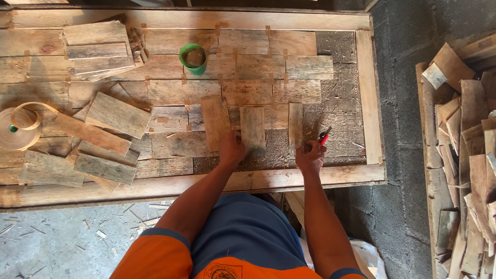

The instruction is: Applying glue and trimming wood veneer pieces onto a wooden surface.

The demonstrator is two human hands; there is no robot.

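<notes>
- The left hand point(231, 150) lies knuckles-up on the wooden panel point(369, 98), fingers bent down against the lower end of a short upright plank point(252, 129); whether it grips the plank or only presses on it cannot be told from above
- That plank stands lengthwise away from the person, near the front middle of the panel, between a slightly tilted wider plank point(215, 122) on its left and a narrow strip point(295, 124) on its right
- The right hand point(310, 157) is closed round a red-handled tool point(324, 136) — its red and dark tip sticks up and to the right out of the fist, and what kind of tool it is cannot be made out
- The right hand sits just below the narrow strip, close to the dark bare patch of backing board point(336, 119) at the panel's right end
- The rest of the panel is covered with weathered planks laid in rows, small tan tabs at their joints
- A green tape roll point(193, 58) sits towards the far middle; a stack of loose boards point(98, 49) is at the far left, more loose boards point(106, 137) lie scattered nearer the front left
- A coil of tan edging band point(19, 126) rests at the left edge
- To the right, against the grey block wall point(408, 31), a heap of offcut boards point(465, 155) — well apart from both hands
</notes>
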